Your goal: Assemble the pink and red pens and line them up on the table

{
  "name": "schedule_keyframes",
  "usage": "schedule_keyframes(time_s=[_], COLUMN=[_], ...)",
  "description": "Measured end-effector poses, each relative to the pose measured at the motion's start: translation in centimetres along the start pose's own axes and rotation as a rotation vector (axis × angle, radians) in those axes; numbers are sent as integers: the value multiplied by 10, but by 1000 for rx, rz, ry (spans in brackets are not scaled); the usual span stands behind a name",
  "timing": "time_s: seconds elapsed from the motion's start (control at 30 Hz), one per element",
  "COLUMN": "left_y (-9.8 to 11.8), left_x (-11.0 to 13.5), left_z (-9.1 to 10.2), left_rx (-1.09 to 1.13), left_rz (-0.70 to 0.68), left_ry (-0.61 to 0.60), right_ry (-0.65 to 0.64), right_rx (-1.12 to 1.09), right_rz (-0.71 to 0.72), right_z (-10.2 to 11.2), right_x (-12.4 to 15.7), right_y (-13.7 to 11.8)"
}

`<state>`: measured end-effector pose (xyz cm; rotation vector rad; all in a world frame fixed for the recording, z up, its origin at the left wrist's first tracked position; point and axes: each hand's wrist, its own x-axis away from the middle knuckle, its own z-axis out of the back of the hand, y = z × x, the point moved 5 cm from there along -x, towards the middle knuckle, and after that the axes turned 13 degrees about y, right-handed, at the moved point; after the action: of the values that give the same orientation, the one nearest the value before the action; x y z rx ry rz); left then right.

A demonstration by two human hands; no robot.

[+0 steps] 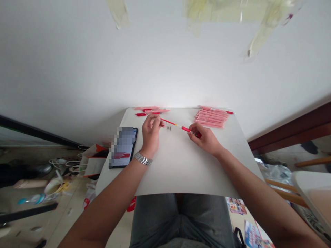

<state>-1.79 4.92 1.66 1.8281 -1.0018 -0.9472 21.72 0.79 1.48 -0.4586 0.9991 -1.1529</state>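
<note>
Left grip (pixel 152 131) pinches one slim red refill (pixel 169 122); right grip (pixel 205 137) clasps one red pen barrel (pixel 185 129). Two small grey parts (pixel 170 128) between, toward far edge of white bench (pixel 181 172).

1. Left forearm (pixel 113 196): bare; enters at the lower left, slanting inward and away from the body.
2. Left wrist (pixel 149 148): roughly in line with the forearm.
3. Left hand (pixel 152 129): fingers curled, thumb and fingertips drawn together in a pinch toward the right.
4. Right forearm (pixel 253 189): bare; enters at the lower right, slanting inward and away.
5. Right hand (pixel 203 137): fingers bent, thumb set against them in a closed grip, fingertips toward the left.
6. Pair: hands apart, the right slightly nearer the body.
</note>
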Motion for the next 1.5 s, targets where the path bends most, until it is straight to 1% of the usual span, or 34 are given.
schedule_keyframes(time_s=[0.23, 0.33, 0.47, 0.6, 0.73, 0.83, 1.0, 1.17, 1.33, 1.5], left_y=[-4, -4, -4, -3, -5, -7, -6, -5, -5, -5], left_x=[-6, -7, -4, 3, 11, 15, 18, 19, 21, 21], left_z=[9, 10, 6, -2, -9, -12, -15, -16, -17, -17], left_rx=[75, 62, 15, -31, -98, -131, -159, -185, -181, -191], left_rz=[24, 16, 13, 31, 68, 103, 117, 109, 100, 104], left_ry=[138, 150, 85, -49, -174, -232, -265, -288, -293, -305], right_ry=[46, 74, 102, 104, 58, 13, -57, -89, -100, -101], right_rx=[4, -11, -54, -83, -65, -62, -78, -74, -7, 33], right_rz=[-3, -16, -42, -67, -97, -84, -75, -49, 11, 28], right_z=[3, 5, 6, 4, 0, -3, -9, -12, -14, -14], right_x=[-2, -2, -3, -2, -1, 1, 4, 5, 5, 6], right_y=[3, 4, 2, 0, -2, -6, -11, -13, -18, -19])
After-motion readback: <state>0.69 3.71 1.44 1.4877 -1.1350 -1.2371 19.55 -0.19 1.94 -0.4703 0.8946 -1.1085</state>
